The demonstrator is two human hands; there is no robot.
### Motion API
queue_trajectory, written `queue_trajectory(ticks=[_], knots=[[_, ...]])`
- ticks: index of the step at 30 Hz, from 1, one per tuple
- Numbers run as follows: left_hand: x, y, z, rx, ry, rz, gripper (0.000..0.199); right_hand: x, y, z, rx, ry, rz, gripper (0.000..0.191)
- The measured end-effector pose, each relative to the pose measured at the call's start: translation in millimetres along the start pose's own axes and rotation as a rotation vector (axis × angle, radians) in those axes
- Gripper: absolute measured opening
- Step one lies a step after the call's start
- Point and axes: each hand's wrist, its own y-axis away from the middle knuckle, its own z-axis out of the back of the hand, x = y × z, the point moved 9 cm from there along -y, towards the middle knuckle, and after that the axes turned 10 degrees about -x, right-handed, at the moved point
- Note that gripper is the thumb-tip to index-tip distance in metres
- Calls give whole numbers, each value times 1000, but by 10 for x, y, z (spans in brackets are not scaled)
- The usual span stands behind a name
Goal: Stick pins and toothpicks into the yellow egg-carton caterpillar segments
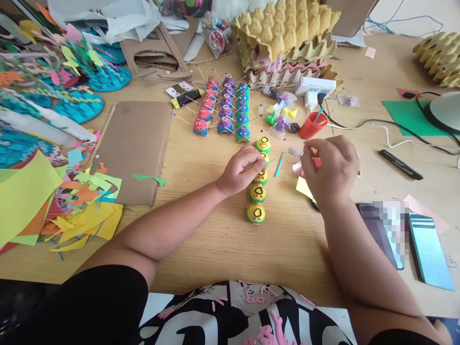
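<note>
A strip of yellow-and-green egg-carton cups with black loops and small dots lies at the middle of the table. My left hand rests at its upper cups, thumb and fingers pressed together; what they pinch, if anything, is too small to tell. Raised to the right of the strip, my right hand is closed around a small red piece. Between the hands lies a small blue tool. Behind the strip stand red-blue, purple-blue and blue-green painted strips with pins sticking out.
Cardboard and paper scraps lie left. Stacked egg trays stand at the back. A red cup, a power strip with cables, a black marker and phones are on the right.
</note>
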Motion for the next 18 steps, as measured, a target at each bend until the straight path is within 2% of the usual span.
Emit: queue_trajectory(ticks=[3, 5, 9, 12, 18], knots=[[17, -4, 9, -5, -13, 16, 41, -114, -33, -4, 52, -61, -131, 18], [28, -5, -2, 11, -32, 32, 44, -50, -30, -85, 154, -174, -171, 21], [34, -2, -19, 33, -35, 53, 47, 171, -21, -194, 267, -315, -170, 10], [27, 4, -33, 48, -36, 55, 46, 241, -22, -207, 281, -339, -164, 8], [4, 12, -46, 60, -24, 37, 44, 226, -35, -181, 276, -375, -196, 5]])
